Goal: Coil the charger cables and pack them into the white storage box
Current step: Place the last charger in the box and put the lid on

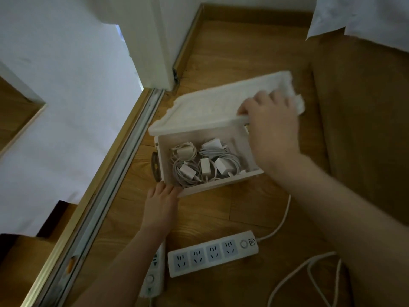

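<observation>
lid point(210, 109) blurred; 2nd pwr strip point(153, 282) partly under L forearm point(124, 262)

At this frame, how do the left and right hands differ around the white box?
The right hand grips the lid by its right end, fingers curled round its edge; the left hand holds nothing, its straight fingers touching the storage box at its near left corner. The right hand is raised over the box's far right side; the left hand sits low by the floor. Both are bare and touch white plastic parts.
</observation>
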`<action>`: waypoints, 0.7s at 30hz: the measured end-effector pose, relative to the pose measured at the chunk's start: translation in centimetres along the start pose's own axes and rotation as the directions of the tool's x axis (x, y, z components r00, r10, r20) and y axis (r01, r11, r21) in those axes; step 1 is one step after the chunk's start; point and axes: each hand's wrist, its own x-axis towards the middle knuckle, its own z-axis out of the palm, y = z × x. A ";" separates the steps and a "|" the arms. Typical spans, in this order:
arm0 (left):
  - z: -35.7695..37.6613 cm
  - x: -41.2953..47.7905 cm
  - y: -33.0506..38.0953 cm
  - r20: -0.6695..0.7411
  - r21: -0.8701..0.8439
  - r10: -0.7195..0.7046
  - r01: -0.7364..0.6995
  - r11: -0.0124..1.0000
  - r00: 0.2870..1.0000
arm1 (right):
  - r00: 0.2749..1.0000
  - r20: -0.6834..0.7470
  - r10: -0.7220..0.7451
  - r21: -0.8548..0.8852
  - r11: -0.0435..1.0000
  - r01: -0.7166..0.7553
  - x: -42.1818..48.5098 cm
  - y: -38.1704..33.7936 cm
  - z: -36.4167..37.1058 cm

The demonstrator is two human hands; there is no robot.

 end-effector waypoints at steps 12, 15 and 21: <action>0.3 1.1 0.7 0.093 -0.035 0.118 -0.115 0.993 0.989 | 0.877 0.447 -0.173 0.218 0.973 0.080 -5.2 -0.3 13.0; 0.2 0.0 -0.7 0.051 -0.043 0.172 -0.170 0.985 0.984 | 0.838 0.513 -0.185 0.264 0.963 0.052 -6.1 1.0 13.4; -0.2 -0.8 -1.2 0.060 -0.023 0.178 -0.177 0.984 0.982 | 0.822 0.534 -0.197 0.282 0.958 0.046 -7.0 1.7 13.6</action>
